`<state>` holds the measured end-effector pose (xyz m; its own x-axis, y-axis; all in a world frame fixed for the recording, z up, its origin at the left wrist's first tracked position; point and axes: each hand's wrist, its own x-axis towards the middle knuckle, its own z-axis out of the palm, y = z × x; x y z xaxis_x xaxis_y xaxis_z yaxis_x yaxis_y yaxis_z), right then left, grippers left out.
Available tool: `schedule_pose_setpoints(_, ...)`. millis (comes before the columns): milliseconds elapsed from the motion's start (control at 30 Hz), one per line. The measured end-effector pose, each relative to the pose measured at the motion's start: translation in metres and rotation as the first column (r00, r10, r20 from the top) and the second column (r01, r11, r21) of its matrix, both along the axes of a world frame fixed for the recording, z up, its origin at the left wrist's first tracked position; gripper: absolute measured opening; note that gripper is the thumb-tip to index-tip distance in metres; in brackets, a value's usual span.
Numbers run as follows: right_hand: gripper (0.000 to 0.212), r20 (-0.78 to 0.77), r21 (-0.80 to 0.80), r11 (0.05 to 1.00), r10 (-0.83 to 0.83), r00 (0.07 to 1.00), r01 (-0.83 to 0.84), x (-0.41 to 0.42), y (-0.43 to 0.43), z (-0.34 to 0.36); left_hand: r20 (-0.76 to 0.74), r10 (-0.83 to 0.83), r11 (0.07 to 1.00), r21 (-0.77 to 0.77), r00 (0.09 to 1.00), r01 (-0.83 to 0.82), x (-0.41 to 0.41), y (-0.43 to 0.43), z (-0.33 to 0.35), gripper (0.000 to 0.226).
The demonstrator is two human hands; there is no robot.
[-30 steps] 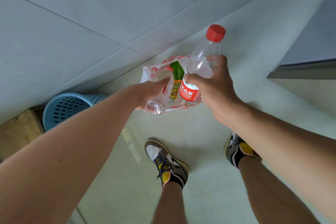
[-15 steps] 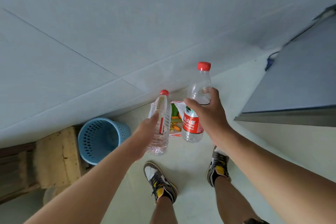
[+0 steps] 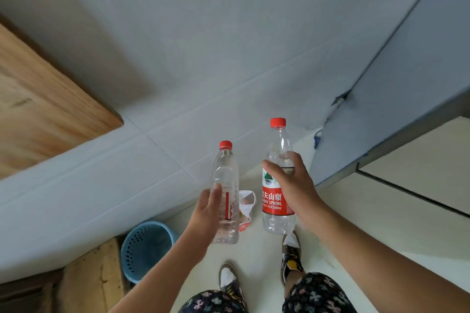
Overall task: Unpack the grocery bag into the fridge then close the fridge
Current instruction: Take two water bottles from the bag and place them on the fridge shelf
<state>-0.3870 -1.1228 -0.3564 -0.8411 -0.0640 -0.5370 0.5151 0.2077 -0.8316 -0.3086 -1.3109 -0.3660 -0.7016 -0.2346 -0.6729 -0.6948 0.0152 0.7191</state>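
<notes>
WATER FIRST: A person stands on a pale floor with a red-capped bottle upright in each hand. The left grip [image 3: 207, 213] is wrapped round the lower body of a clear water bottle [image 3: 226, 180] with a narrow red label. The right grip [image 3: 296, 185] clasps the shoulder of a Nongfu Spring bottle [image 3: 276, 202], thumb across the front. The bottles are near each other, not touching. Seen between them, down on the floor by the tiled wall, lies the white grocery bag [image 3: 246, 201], its contents too small to name. A blue perforated basket [image 3: 146, 246] stands to its left, beside a wooden crate [image 3: 94, 279]. At right rises a grey-sided cabinet [image 3: 381, 122] with a cream face, probably the fridge; a dark seam crosses that face and no opening shows. The step in hand looks like carrying the bottles from bag to fridge. With both hands full, the next move would call for turning right and freeing a hand for the door.
</notes>
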Motion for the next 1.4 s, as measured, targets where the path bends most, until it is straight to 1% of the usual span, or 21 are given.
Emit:
schedule_pose_setpoints(67, 0.056, -0.018, -0.005, 1.0, -0.031, 0.999, 0.031, 0.013, 0.009, 0.029, -0.073, -0.046, 0.999, 0.002, 0.996, 0.046, 0.002, 0.006, 0.029, 0.046)
schedule_pose_setpoints(133, 0.063, -0.055, -0.001, 0.998, -0.066, 0.996, 0.066, 0.025, 0.017, 0.059, -0.146, -0.1, 0.995, -0.017, 0.984, 0.098, 0.003, 0.012, 0.057, 0.043)
schedule_pose_setpoints(200, 0.068, -0.099, 0.01, 0.993, -0.112, 0.989, 0.114, 0.035, 0.024, 0.088, -0.207, -0.179, 0.984, -0.045, 0.962, 0.173, 0.0, 0.018, 0.084, 0.046)
schedule_pose_setpoints(267, 0.063, -0.144, 0.036, 0.985, -0.159, 0.977, 0.166, 0.045, 0.034, 0.115, -0.271, -0.248, 0.969, -0.072, 0.93, 0.238, -0.004, 0.027, 0.109, 0.052)
schedule_pose_setpoints(333, 0.055, -0.186, 0.051, 0.975, -0.204, 0.961, 0.217, 0.055, 0.046, 0.139, -0.335, -0.3, 0.954, -0.082, 0.893, 0.289, -0.008, 0.04, 0.133, 0.054)
schedule_pose_setpoints(400, 0.051, -0.218, 0.046, 0.959, -0.264, 0.94, 0.28, 0.064, 0.06, 0.163, -0.407, -0.355, 0.932, -0.092, 0.841, 0.349, -0.01, 0.054, 0.158, 0.052)
schedule_pose_setpoints(500, 0.049, -0.267, -0.003, 0.933, -0.347, 0.899, 0.36, 0.077, 0.084, 0.198, -0.493, -0.409, 0.902, -0.094, 0.768, 0.42, -0.011, 0.074, 0.191, 0.047)
schedule_pose_setpoints(633, 0.045, -0.357, -0.03, 0.901, -0.414, 0.838, 0.432, 0.092, 0.116, 0.241, -0.585, -0.468, 0.846, -0.082, 0.662, 0.526, -0.013, 0.11, 0.231, 0.045)
schedule_pose_setpoints(733, 0.044, -0.43, -0.018, 0.876, -0.442, 0.788, 0.482, 0.102, 0.14, 0.276, -0.64, -0.479, 0.805, -0.047, 0.601, 0.591, -0.016, 0.141, 0.262, 0.034)
schedule_pose_setpoints(800, 0.047, -0.484, -0.014, 0.857, -0.457, 0.746, 0.516, 0.107, 0.158, 0.299, -0.673, -0.478, 0.792, -0.052, 0.564, 0.608, -0.02, 0.162, 0.28, 0.036)
schedule_pose_setpoints(900, 0.06, -0.562, -0.002, 0.832, -0.46, 0.687, 0.555, 0.11, 0.183, 0.335, -0.725, -0.471, 0.775, -0.067, 0.503, 0.628, -0.027, 0.193, 0.311, 0.039)
schedule_pose_setpoints(967, 0.064, -0.591, -0.017, 0.816, -0.474, 0.653, 0.577, 0.109, 0.2, 0.359, -0.757, -0.475, 0.754, -0.089, 0.448, 0.65, -0.033, 0.213, 0.333, 0.039)
schedule_pose_setpoints(1067, 0.051, -0.635, -0.043, 0.789, -0.495, 0.593, 0.613, 0.11, 0.225, 0.394, -0.807, -0.459, 0.741, -0.119, 0.37, 0.66, -0.041, 0.242, 0.369, 0.046)
schedule_pose_setpoints(1133, 0.044, -0.663, -0.047, 0.767, -0.503, 0.555, 0.639, 0.109, 0.241, 0.412, -0.834, -0.44, 0.743, -0.129, 0.334, 0.657, -0.049, 0.261, 0.388, 0.043)
schedule_pose_setpoints(1200, 0.043, -0.687, -0.054, 0.752, -0.505, 0.522, 0.657, 0.104, 0.258, 0.427, -0.849, -0.423, 0.746, -0.129, 0.316, 0.653, -0.056, 0.282, 0.405, 0.04)
schedule_pose_setpoints(1300, 0.049, -0.712, -0.046, 0.738, -0.497, 0.495, 0.674, 0.091, 0.284, 0.447, -0.864, -0.404, 0.772, -0.147, 0.299, 0.618, -0.071, 0.313, 0.427, 0.044)
schedule_pose_setpoints(1400, 0.042, -0.738, -0.053, 0.742, -0.48, 0.475, 0.669, 0.073, 0.315, 0.467, -0.884, -0.374, 0.798, -0.151, 0.282, 0.584, -0.089, 0.347, 0.447, 0.051)
